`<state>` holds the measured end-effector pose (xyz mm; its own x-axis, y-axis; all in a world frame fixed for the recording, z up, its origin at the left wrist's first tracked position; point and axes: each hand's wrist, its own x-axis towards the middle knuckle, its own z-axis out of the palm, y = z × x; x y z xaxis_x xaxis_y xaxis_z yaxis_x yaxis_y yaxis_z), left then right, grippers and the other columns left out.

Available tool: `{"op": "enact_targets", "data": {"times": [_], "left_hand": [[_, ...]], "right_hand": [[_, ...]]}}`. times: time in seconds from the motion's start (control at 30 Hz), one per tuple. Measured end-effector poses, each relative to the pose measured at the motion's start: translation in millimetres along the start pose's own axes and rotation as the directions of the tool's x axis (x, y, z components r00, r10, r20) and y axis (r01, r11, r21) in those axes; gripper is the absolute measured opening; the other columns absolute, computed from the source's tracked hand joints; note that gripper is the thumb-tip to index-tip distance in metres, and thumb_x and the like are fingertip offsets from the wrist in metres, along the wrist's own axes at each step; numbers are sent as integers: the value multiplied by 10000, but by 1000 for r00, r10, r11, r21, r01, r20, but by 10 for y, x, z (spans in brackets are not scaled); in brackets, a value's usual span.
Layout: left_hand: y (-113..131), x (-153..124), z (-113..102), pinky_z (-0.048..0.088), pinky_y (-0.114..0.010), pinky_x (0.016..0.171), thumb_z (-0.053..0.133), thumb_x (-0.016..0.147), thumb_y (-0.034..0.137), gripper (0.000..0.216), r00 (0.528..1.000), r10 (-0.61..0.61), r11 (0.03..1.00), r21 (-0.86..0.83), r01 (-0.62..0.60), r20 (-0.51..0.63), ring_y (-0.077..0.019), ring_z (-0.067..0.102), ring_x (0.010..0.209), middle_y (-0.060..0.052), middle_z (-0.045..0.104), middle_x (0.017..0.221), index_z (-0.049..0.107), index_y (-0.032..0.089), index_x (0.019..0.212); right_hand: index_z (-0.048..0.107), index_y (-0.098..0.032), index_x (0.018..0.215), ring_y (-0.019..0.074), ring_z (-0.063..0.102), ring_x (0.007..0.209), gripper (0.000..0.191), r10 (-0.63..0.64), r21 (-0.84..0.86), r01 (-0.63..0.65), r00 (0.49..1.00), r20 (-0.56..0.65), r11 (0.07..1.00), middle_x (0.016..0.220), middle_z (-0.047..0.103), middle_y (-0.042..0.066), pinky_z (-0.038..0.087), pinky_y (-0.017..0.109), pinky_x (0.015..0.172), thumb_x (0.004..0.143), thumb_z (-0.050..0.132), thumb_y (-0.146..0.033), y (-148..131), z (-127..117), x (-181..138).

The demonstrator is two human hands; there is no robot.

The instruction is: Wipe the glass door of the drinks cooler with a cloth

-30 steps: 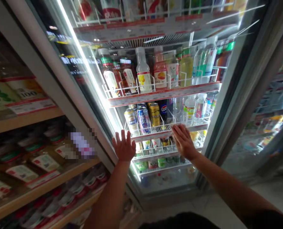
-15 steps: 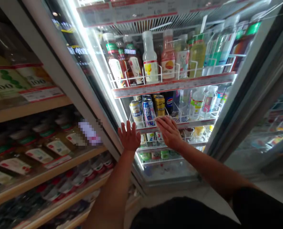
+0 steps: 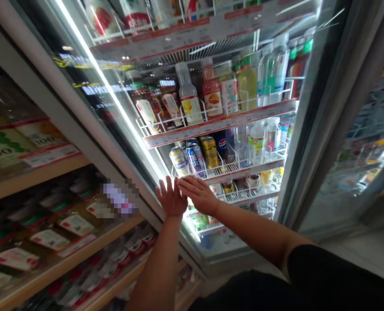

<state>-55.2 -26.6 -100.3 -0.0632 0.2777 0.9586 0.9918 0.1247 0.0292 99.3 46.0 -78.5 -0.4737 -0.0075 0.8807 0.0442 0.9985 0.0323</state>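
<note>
Both of my hands are stretched out in front of a lit drinks cooler with a glass front (image 3: 224, 255). My left hand (image 3: 171, 198) has its fingers spread, near the cooler's left edge. Beside it, my right hand (image 3: 198, 194) lies flat with fingers extended, its tips overlapping the left fingers in view; whether they touch I cannot tell. Neither hand holds anything. Just beyond the hands stand a white can (image 3: 179, 160), a blue can (image 3: 195, 159) and a gold can (image 3: 210, 152) on a wire shelf.
Above the cans, a shelf carries juice bottles (image 3: 190, 103) behind a white wire rail. A dark Pepsi bottle (image 3: 222, 146) stands right of the cans. To the left, wooden shelves (image 3: 81, 242) hold several rows of bottles. The cooler's frame (image 3: 311, 142) rises on the right.
My right hand has moved left, up against the left hand in view. My left hand stays spread. The view has shifted, showing more of the upper shelf.
</note>
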Motion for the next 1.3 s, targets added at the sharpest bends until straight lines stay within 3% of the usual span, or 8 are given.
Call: {"op": "enact_targets", "data": {"times": [0.23, 0.47, 0.57, 0.7, 0.87, 1.07, 1.2, 1.3], "left_hand": [[493, -82, -207, 239, -551, 1281, 377, 1052, 356, 645, 995, 89, 981, -171, -96, -45, -280, 173, 1591, -179, 167, 1708, 163, 196, 1639], [742, -122, -120, 352, -469, 1242, 370, 1054, 281, 612, 976, 211, 952, -240, -192, 55, -263, 286, 1557, -195, 359, 1635, 213, 161, 1633], [798, -138, -104, 364, -485, 1233, 457, 1029, 230, 645, 986, 147, 969, -211, -126, 83, -267, 257, 1569, -194, 367, 1630, 224, 194, 1630], [876, -235, -60, 413, -554, 1171, 552, 990, 205, 514, 996, 84, 977, -195, -81, 7, -313, 385, 1502, -195, 491, 1522, 430, 200, 1489], [903, -206, 64, 444, -497, 1105, 700, 893, 174, 386, 989, 51, 992, -108, -66, -136, -282, 562, 1302, -147, 620, 1258, 566, 169, 1254], [935, -221, 167, 294, -578, 1206, 636, 924, 231, 623, 989, -51, 998, -42, 46, -141, -356, 368, 1468, -245, 400, 1545, 421, 130, 1501], [1015, -300, 264, 197, -610, 1249, 570, 964, 215, 736, 996, -24, 999, -33, 21, -88, -370, 170, 1573, -227, 224, 1674, 244, 161, 1622], [1171, -266, 374, 180, -600, 1262, 576, 969, 223, 766, 997, 21, 999, -43, -24, -81, -359, 114, 1589, -215, 202, 1688, 205, 168, 1637]], "right_hand": [[489, -152, 1514, 203, 315, 1551, 497, 2, -16, -2, 1000, 26, 1000, 1584, 490, 71, 324, 418, 1282, 1034, 430, -264, 9, -48, -38], [379, -85, 1567, 203, 396, 1513, 575, 1, -76, 0, 1000, 7, 997, 1592, 470, 157, 436, 373, 1207, 1036, 432, -299, 159, -387, -252], [224, -111, 1633, 246, 366, 1531, 676, 94, -223, -110, 992, -82, 969, 1596, 449, 200, 354, 471, 1250, 1027, 475, -276, 431, -735, -571], [114, -174, 1658, 256, 292, 1562, 718, 259, -495, -422, 894, -366, 760, 1651, 355, 187, 130, 535, 1300, 1034, 460, -260, 1010, -1249, -1030], [153, -183, 1654, 227, 332, 1547, 722, 99, -645, -294, 942, -321, 705, 1596, 470, 143, 94, 464, 1306, 1013, 472, -271, 1488, -1463, -1314], [191, -176, 1649, 258, 460, 1475, 702, 88, -660, -295, 941, -328, 691, 1546, 536, 152, 133, 488, 1295, 1000, 441, -273, 1506, -1393, -1361], [197, -162, 1647, 248, 445, 1485, 706, 84, -652, -294, 939, -333, 699, 1527, 558, 150, 128, 469, 1297, 999, 452, -281, 1473, -1425, -1326], [198, -150, 1645, 239, 419, 1502, 705, 70, -653, -285, 940, -335, 701, 1505, 580, 151, 103, 460, 1304, 1004, 457, -285, 1464, -1442, -1307]]}}
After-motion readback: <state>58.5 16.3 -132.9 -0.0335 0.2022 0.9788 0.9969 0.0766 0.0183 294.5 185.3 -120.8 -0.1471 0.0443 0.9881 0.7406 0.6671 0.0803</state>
